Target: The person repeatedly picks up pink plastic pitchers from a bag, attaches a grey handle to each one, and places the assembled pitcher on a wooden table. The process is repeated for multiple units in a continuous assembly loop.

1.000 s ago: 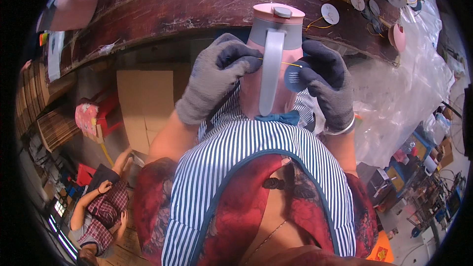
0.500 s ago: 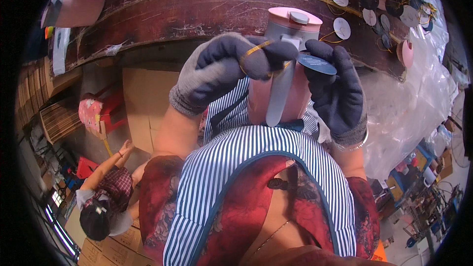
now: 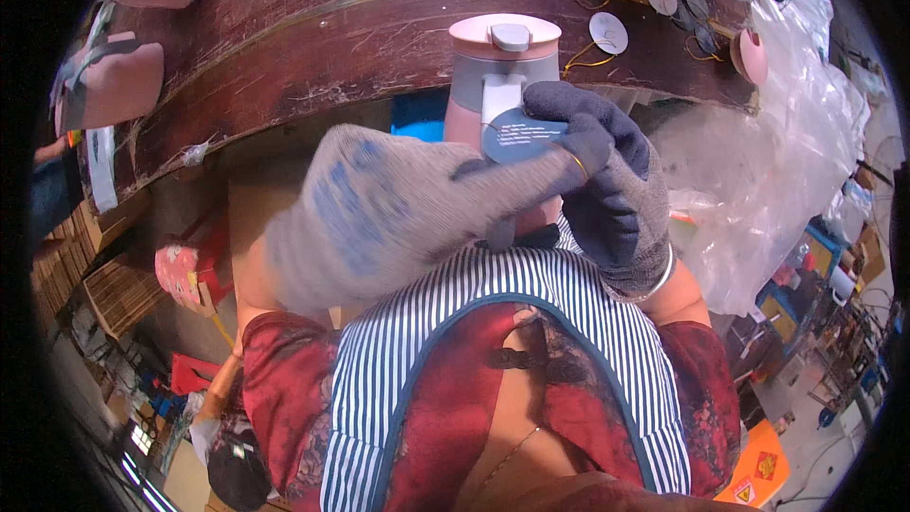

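Pink with a grey collar and handle, a lidded jug sits between the striped apron and the tabletop. The right hand pinches a round dark-blue tag; the left hand crosses nearer, yellow cord at its finger, grip impossible to tell.

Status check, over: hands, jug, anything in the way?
Left gloved hand across the jug's front, yellow cord against it. Right gloved hand holding dark round tag. Pink jug behind both, lid on. Left hand and tag partly hide its handle.
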`<state>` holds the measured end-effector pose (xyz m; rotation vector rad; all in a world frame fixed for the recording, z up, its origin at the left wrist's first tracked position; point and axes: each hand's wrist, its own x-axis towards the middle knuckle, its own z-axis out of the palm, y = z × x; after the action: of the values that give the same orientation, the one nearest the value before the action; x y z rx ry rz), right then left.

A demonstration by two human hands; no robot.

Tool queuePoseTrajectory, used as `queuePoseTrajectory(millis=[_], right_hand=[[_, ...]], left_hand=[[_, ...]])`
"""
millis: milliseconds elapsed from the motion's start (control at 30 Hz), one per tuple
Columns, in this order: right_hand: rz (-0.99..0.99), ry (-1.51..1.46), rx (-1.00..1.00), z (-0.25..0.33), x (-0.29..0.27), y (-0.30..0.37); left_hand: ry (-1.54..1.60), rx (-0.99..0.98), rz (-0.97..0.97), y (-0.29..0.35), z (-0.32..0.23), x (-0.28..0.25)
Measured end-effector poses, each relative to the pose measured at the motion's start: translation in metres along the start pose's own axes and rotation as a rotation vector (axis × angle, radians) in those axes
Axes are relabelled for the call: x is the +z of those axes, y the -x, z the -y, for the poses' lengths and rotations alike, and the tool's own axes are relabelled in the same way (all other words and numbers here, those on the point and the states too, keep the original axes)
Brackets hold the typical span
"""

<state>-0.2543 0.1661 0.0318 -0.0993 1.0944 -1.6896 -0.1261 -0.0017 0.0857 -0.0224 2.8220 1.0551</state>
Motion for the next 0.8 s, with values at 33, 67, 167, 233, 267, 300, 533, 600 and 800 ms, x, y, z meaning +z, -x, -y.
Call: queuePoseTrajectory(millis=[33,67,167,233,267,300,533,600,800], right_hand=[[0.009,0.061,-0.006,0.0,0.0,0.002],[0.017,0.122,-0.014,0.002,0.002,0.004],[0.1,0.306,-0.178,-0.002,-0.008,-0.004],[0.128,0.334,-0.274,-0.01,-0.016,-0.005],[0.122,0.289,-0.303,-0.014,-0.019,-0.005],[0.148,0.248,-0.261,-0.014,-0.016,-0.006],[-0.359,0.22,-0.398,-0.044,-0.124,-0.007],[-0.639,-0.061,-0.588,-0.067,-0.202,-0.027],[-1.162,-0.365,-0.233,-0.093,-0.377,-0.142]], left_hand=[[0.197,-0.021,0.017,0.002,0.008,-0.004],[0.394,-0.043,0.034,0.002,0.014,-0.008],[0.18,0.008,0.047,-0.002,0.01,-0.012],[0.143,-0.029,-0.024,-0.004,0.001,-0.004],[-0.017,-0.056,-0.003,-0.009,-0.008,-0.008],[-0.104,-0.022,-0.077,-0.009,-0.01,-0.006],[-0.822,0.202,-0.074,-0.014,-0.01,-0.03],[-0.84,0.262,-0.147,-0.025,0.007,-0.041],[-0.304,0.062,-0.3,-0.058,0.113,-0.018]])
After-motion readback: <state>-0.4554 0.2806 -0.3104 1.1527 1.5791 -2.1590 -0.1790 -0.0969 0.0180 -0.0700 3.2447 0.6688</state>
